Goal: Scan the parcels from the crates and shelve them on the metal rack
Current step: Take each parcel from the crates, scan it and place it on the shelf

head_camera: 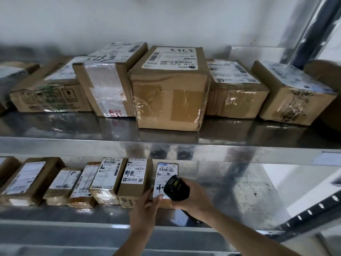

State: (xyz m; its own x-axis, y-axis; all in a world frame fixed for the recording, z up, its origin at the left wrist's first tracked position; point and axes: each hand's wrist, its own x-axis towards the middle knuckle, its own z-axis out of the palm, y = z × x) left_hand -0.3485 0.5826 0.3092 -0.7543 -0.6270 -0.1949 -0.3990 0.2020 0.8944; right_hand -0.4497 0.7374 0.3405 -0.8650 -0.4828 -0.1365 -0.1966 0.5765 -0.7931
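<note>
A small brown parcel [165, 171] with a white label stands at the right end of a row on the lower shelf of the metal rack [239, 150]. My left hand [145, 209] holds its near end, thumb on the label. My right hand [193, 198] grips a black handheld scanner [176, 188] just over the parcel's right side, its head pointing at the label. The scanner covers part of the parcel.
Several labelled parcels [103, 178] fill the lower shelf to the left. Larger cardboard boxes [169, 89] line the upper shelf. Bare shelf surface [239, 189] lies right of the held parcel. A perforated rack upright [313, 209] runs along the right.
</note>
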